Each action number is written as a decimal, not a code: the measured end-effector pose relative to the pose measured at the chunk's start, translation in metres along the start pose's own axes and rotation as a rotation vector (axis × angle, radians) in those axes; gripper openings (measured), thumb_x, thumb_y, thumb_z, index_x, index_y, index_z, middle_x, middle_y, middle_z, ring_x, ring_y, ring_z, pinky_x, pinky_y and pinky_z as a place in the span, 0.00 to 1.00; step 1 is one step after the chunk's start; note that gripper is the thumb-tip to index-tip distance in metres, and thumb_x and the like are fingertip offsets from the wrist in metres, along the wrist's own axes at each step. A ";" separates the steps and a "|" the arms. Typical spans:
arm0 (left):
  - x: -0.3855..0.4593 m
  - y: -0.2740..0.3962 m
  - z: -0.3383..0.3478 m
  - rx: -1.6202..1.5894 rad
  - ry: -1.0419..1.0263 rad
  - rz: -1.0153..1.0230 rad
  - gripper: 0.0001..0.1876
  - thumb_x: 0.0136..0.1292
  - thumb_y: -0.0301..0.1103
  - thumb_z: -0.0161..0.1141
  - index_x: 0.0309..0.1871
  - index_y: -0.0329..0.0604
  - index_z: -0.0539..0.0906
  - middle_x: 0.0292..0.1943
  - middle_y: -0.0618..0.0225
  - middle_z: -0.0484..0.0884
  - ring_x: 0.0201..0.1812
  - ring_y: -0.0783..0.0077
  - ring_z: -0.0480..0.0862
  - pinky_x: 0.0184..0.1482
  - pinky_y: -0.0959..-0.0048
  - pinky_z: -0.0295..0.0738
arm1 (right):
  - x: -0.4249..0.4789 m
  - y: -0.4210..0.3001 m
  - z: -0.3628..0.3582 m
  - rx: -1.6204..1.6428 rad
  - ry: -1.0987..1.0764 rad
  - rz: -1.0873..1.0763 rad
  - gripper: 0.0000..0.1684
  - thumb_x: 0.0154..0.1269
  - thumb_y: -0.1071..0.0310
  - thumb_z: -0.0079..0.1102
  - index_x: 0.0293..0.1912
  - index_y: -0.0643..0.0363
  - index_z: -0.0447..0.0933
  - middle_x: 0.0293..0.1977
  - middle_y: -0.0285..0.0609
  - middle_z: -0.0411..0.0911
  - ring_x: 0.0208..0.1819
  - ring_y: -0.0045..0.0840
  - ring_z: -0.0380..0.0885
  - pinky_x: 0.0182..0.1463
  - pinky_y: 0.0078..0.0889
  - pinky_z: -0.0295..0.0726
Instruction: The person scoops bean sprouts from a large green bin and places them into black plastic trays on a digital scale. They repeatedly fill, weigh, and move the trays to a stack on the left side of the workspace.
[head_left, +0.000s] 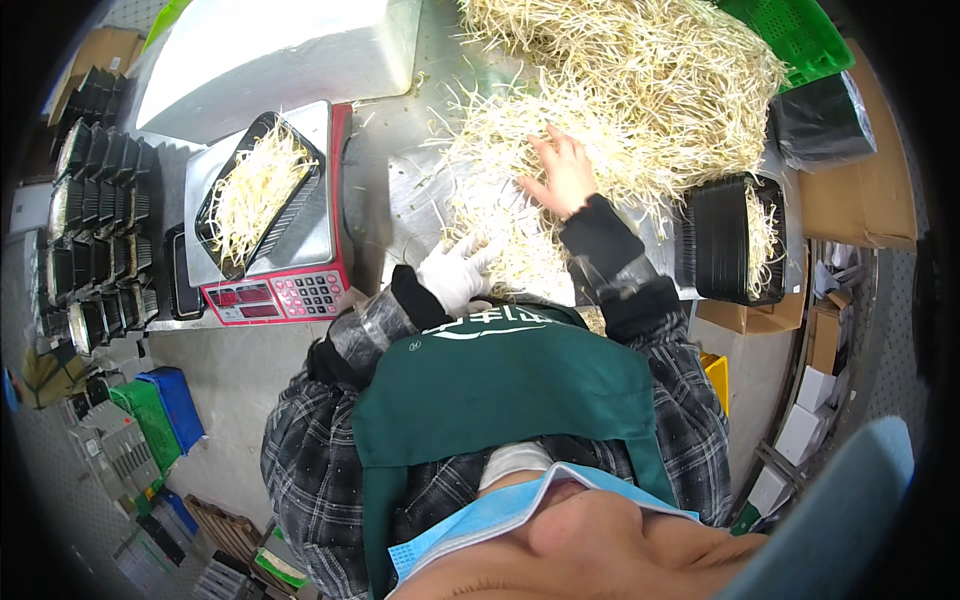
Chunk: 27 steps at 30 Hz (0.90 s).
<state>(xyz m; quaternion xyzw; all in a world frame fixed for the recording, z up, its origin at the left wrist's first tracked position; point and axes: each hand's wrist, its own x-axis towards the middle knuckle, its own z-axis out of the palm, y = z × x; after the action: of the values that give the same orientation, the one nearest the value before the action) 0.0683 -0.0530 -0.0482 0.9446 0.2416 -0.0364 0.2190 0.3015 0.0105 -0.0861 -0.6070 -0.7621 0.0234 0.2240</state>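
Note:
A large heap of bean sprouts (637, 97) covers the far right of the metal table, with a thinner spread of them reaching the near edge. My right hand (562, 176), bare, rests on the sprouts with its fingers apart. My left hand (454, 274) wears a white glove and touches the left side of the near sprouts, its fingers slightly apart. Left of it stands a red and silver digital scale (311, 296). On the scale's plate, a black plastic tray (289, 217) full of sprouts lies at a slant.
Several stacks of filled black trays (97, 206) line the table's left end. Nested black trays (716, 240) stand on the right, with sprouts in the end one. A white block-like container (292, 67) sits behind the scale. A green crate (795, 37) and a cardboard box (862, 187) are at the far right.

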 end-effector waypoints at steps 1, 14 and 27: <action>-0.006 -0.003 0.005 -0.022 0.040 0.021 0.15 0.49 0.45 0.62 0.42 0.57 0.81 0.63 0.66 0.64 0.63 0.53 0.61 0.58 0.51 0.61 | -0.005 -0.003 0.010 0.024 -0.099 -0.047 0.29 0.50 0.55 0.62 0.52 0.54 0.70 0.51 0.51 0.67 0.53 0.43 0.65 0.55 0.43 0.66; -0.104 -0.047 -0.018 -0.930 -0.286 -0.230 0.15 0.60 0.38 0.57 0.46 0.40 0.79 0.38 0.58 0.82 0.42 0.63 0.80 0.44 0.72 0.73 | 0.083 0.016 0.061 -0.061 -0.280 0.027 0.28 0.52 0.56 0.58 0.55 0.47 0.70 0.58 0.52 0.63 0.59 0.46 0.59 0.59 0.42 0.65; -0.140 0.021 0.018 -0.462 0.205 -0.584 0.27 0.53 0.44 0.57 0.54 0.40 0.70 0.47 0.51 0.75 0.43 0.50 0.77 0.44 0.64 0.73 | -0.054 -0.064 -0.016 0.117 -0.600 -0.237 0.48 0.43 0.53 0.67 0.63 0.54 0.57 0.63 0.52 0.53 0.62 0.48 0.54 0.63 0.53 0.57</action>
<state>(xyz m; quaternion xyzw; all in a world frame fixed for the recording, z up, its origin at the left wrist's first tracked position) -0.0446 -0.1389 -0.0318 0.7606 0.5229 0.0530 0.3811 0.2575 -0.0610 -0.0690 -0.4660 -0.8569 0.2189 0.0250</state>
